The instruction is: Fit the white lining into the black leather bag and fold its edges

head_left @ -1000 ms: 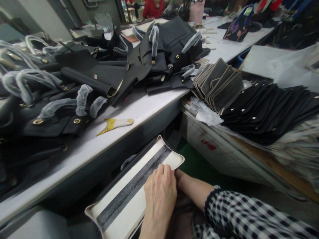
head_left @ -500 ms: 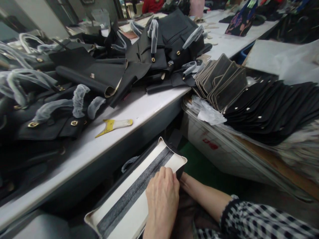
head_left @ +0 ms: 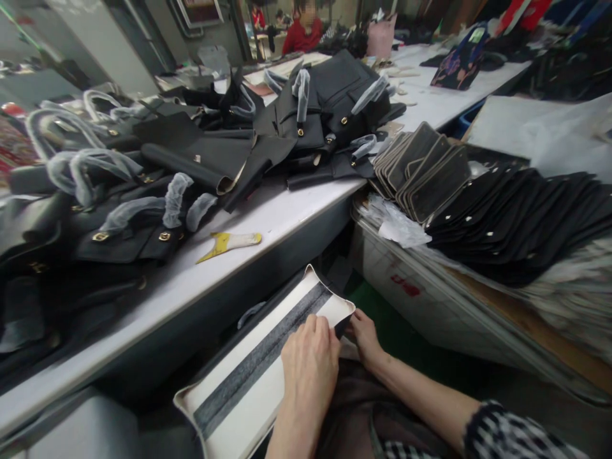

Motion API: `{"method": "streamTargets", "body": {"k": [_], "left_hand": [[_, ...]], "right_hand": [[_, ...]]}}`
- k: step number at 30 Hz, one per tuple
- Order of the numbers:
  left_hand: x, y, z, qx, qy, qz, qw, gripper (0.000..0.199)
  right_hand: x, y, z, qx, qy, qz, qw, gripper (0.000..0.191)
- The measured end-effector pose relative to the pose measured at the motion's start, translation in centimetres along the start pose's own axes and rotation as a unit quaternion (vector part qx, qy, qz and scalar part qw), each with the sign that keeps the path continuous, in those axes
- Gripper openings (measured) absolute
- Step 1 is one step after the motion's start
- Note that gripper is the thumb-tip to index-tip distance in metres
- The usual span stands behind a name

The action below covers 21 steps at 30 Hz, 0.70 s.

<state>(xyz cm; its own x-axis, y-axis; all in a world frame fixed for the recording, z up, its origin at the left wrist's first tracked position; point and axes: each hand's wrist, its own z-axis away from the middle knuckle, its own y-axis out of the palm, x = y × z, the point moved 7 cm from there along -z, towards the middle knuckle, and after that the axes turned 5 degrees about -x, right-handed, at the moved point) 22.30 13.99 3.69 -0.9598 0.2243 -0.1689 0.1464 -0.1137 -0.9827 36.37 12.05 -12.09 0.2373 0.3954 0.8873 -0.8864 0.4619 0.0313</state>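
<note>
A half-made black handbag (head_left: 265,338) rests tilted in front of me, its pale cream base facing up with a dark grey strip down the middle. My left hand (head_left: 312,357) has its fingers curled over the base's near long edge, close to the right end. At the right end corner, my right hand (head_left: 364,336) grips the bag's side with bent fingers; its fingertips are partly hidden behind the edge. A clear-wrapped handle (head_left: 252,313) shows at the bag's far side.
Black handbags (head_left: 210,150) with wrapped handles are heaped on the white table (head_left: 287,207). A yellow notched tool (head_left: 228,243) lies near its edge. Stacked black panels (head_left: 516,220) and crinkled plastic (head_left: 399,223) sit to the right. A person in red (head_left: 302,35) is at the back.
My right hand has come up from behind the bag's right end, so more of it shows at the corner. My left hand keeps its hold on the edge. The view has shifted slightly.
</note>
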Motion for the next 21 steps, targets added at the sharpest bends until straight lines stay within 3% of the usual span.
{"method": "streamTargets", "body": {"k": [2, 4, 6, 8, 10, 13, 19, 21], "left_hand": [[0.0, -0.1, 0.0, -0.003, 0.000, 0.002, 1.000, 0.017], [-0.1, -0.2, 0.1, -0.006, 0.000, 0.003, 1.000, 0.017], [-0.1, -0.4, 0.2, -0.008, 0.002, 0.004, 1.000, 0.018], [-0.2, -0.4, 0.2, -0.010, 0.002, 0.003, 1.000, 0.018], [-0.2, -0.4, 0.3, -0.008, 0.000, 0.001, 1.000, 0.018], [-0.3, -0.2, 0.3, -0.008, 0.001, 0.001, 1.000, 0.018], [0.0, -0.6, 0.6, -0.032, 0.002, 0.016, 0.999, 0.020], [0.3, -0.8, 1.1, -0.037, -0.006, 0.049, 0.998, 0.012]], "right_hand": [[1.8, -1.9, 1.9, 0.022, -0.067, 0.047, 0.996, 0.027], [5.1, -3.0, 4.7, 0.066, -0.228, 0.134, 0.962, 0.024], [8.1, -2.8, 8.1, 0.110, -0.415, 0.231, 0.873, 0.037], [9.5, -1.8, 10.3, 0.126, -0.529, 0.303, 0.783, 0.050], [9.9, -0.6, 10.8, 0.115, -0.575, 0.359, 0.726, 0.055], [9.6, 1.0, 10.3, 0.100, -0.595, 0.416, 0.680, 0.055], [9.5, 2.0, 10.1, 0.086, -0.612, 0.432, 0.658, 0.050], [9.6, 2.1, 10.2, 0.083, -0.610, 0.438, 0.655, 0.049]]}}
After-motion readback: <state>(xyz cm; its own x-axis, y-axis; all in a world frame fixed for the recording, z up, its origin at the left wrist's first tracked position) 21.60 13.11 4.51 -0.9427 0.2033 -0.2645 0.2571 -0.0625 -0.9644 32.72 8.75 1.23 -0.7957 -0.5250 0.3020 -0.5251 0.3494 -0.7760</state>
